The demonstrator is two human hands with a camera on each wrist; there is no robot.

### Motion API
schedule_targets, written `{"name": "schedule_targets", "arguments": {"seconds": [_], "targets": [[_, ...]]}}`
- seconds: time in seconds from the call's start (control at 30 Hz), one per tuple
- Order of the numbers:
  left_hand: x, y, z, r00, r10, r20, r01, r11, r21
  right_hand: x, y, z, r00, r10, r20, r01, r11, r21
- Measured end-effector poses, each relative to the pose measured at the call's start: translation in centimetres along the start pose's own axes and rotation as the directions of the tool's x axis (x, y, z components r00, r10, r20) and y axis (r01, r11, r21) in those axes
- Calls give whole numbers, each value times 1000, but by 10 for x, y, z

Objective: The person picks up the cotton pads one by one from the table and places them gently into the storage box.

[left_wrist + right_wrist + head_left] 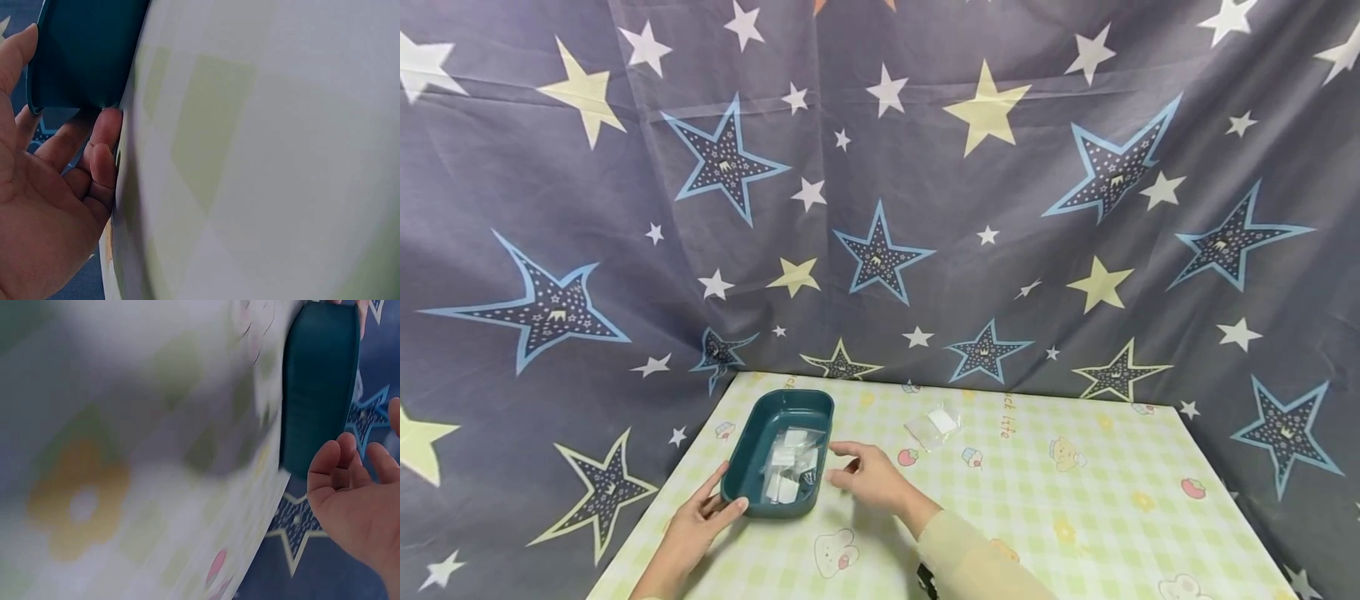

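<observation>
A dark teal rectangular plastic tray (pixel 745 454) with rounded corners sits on the table's left part. Inside it lie several small clear bags with white pieces (pixel 790 458). My left hand (pixel 692 525) grips its near left corner, thumb at the front rim and fingers along the left wall; the left wrist view shows this hand (pixel 56 175) around the tray's end. Beside the tray's right wall is my right hand (pixel 876 479), its fingers loosely bent and fingertips right at the wall. In the right wrist view that hand (pixel 359 500) holds nothing.
Another small clear bag with a white piece (pixel 942 421) lies on the table, right of the tray. A green checked cloth with printed figures (pixel 1112 508) covers the table. Behind hangs a grey curtain with stars (pixel 917 242).
</observation>
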State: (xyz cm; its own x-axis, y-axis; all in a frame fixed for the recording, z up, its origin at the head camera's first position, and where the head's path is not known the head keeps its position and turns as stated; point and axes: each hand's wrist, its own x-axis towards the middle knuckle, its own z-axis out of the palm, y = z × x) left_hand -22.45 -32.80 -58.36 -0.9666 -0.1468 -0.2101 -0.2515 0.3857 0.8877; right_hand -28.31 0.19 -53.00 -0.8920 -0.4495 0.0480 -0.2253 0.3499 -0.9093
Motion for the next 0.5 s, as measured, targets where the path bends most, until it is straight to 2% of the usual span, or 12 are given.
{"name": "schedule_targets", "arguments": {"seconds": [0.23, 0.4, 0.5], "targets": [[-3, -4, -4, 1000, 9, -24, -9, 1000, 9, -4, 23, -33, 998, 9, -58, -11, 999, -40], [-4, -4, -3, 1000, 9, -29, -8, 1000, 30, -9, 42, -67, 994, 37, -101, -44, 997, -62], [-2, -3, -1, 1000, 16, -18, -16, 1000, 27, -12, 53, -89, 984, 70, -162, -86, 992, -93]]}}
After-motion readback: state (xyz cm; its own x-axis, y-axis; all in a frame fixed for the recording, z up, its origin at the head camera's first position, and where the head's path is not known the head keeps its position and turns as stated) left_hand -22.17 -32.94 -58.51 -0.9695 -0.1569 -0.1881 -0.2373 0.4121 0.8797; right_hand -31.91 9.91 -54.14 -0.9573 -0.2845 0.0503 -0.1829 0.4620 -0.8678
